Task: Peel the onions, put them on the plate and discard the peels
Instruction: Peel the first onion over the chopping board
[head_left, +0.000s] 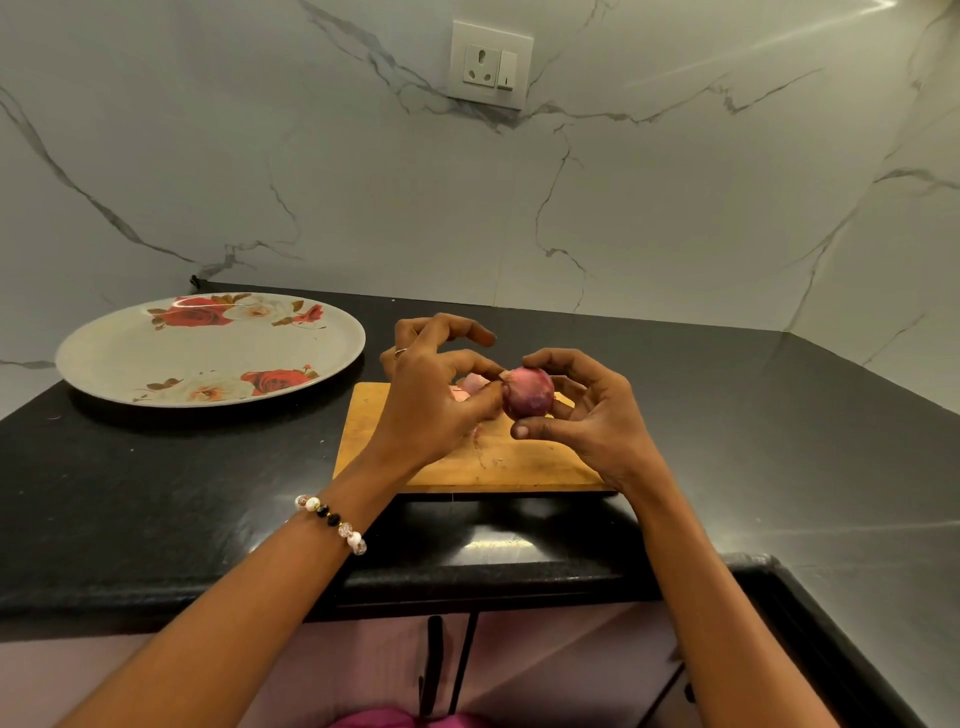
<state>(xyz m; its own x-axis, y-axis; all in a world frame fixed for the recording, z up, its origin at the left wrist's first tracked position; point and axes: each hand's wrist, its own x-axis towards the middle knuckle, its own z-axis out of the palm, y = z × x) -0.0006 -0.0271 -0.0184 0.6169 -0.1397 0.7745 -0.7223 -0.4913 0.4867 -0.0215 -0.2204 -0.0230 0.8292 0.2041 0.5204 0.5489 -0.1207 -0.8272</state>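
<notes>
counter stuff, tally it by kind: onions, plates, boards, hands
onions: 1, the red onion held in the left hand and right hand
plates: 1, the flowered plate, nothing on it
cutting boards: 1, the wooden board
hands: 2
total: 5

A red onion (528, 392) is held above a wooden cutting board (467, 457) by the right hand (587, 415), while a flap of its skin is pinched by the left hand (431, 395). A floral plate (104, 358) is set to the left on the black counter (182, 493).
</notes>
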